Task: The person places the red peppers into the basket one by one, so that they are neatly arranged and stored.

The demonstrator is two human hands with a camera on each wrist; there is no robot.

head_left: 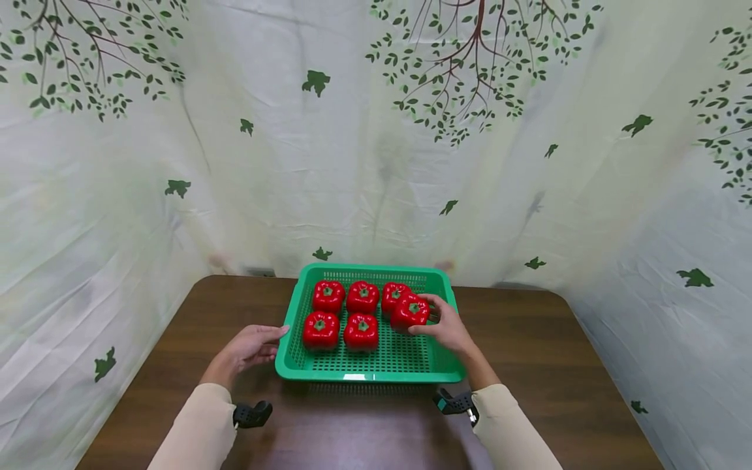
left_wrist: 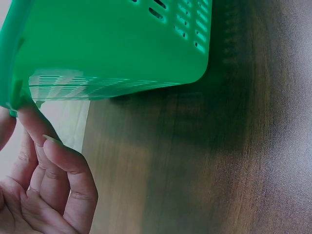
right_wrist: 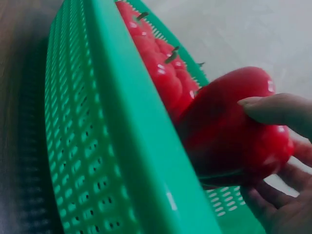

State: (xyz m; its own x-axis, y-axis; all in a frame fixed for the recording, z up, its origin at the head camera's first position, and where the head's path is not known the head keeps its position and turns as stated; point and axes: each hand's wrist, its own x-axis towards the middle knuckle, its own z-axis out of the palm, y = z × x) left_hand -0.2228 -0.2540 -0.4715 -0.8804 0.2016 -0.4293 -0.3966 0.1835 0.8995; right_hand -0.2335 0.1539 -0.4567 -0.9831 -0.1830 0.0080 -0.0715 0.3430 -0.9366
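A green plastic basket with perforated walls stands on the table, holding several glossy red bell peppers with green stems, in two rows. My left hand pinches the basket's left rim between thumb and fingers; in the left wrist view, the fingers reach under that rim. With my right hand I grip a red bell pepper at the right end of the front row. In the right wrist view, the thumb lies on one side of this pepper and the fingers on the other. It overlaps the pepper behind it.
The brown wooden table extends on both sides of the basket and in front of it. A pale curtain printed with leaves and branches hangs behind the table and along its sides. Black straps circle both wrists.
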